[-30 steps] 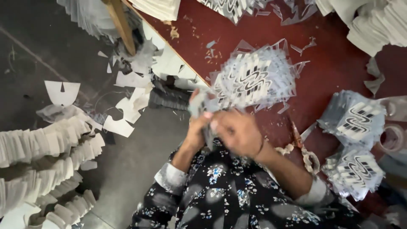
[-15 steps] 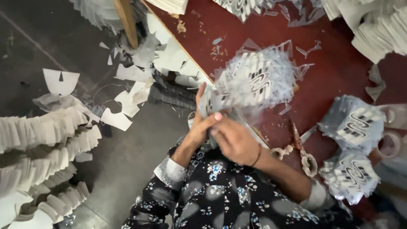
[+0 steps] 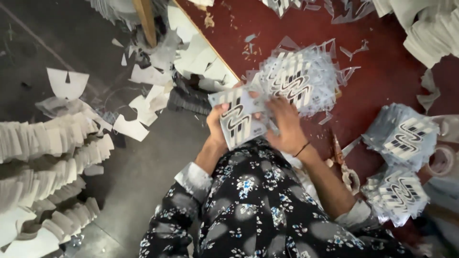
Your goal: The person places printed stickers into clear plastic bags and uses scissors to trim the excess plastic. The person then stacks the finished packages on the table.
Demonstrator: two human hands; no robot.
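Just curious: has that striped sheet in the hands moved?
Yes. The striped sheet has been pulled off the big pile, toward the table edge.

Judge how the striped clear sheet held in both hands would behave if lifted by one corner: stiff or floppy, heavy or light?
The striped sheet looks thin and see-through, so probably light and floppy; from one corner it would likely droop. The left hand and right hand support opposite edges, which suggests it bends easily. Its glossy surface may be slippery, like the fanned-out pile behind.
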